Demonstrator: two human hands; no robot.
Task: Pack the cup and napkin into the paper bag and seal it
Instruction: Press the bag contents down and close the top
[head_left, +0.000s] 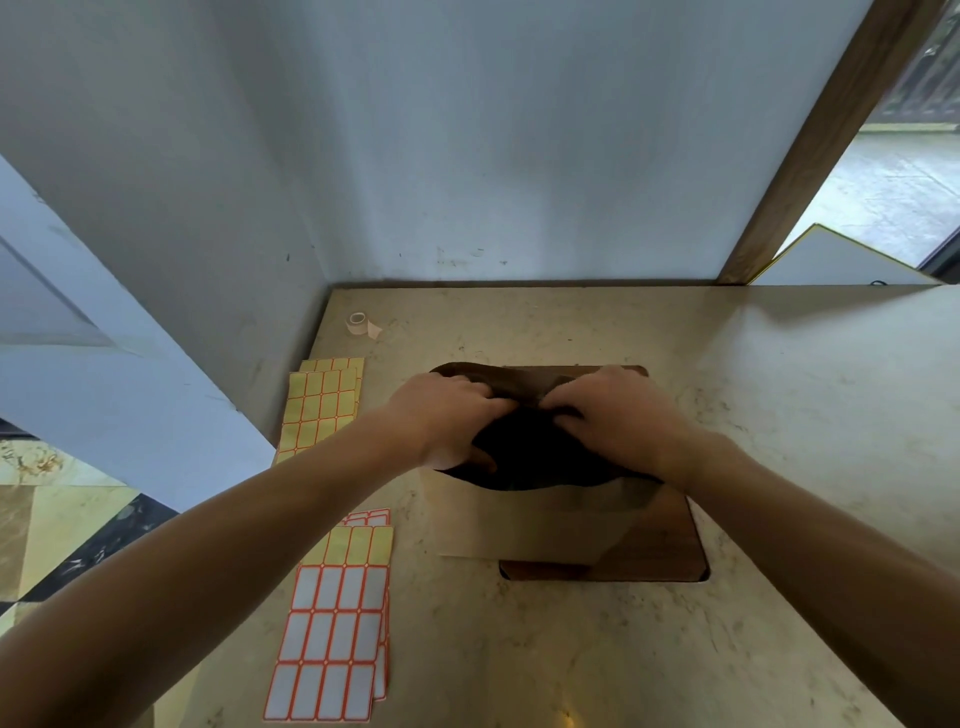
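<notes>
While both at its open mouth, two hands' grips, left hand (447, 421) and right hand (613, 415), pinching one paper bag (530, 514).

A single wide-angle view from the person's head looks forward and steeply down over the desk (779, 415), close enough that both forearms enter from the lower corners. The wall (467, 156) fills the upper frame, bowed by the lens; a doorway, probably, shows at upper right.
</notes>
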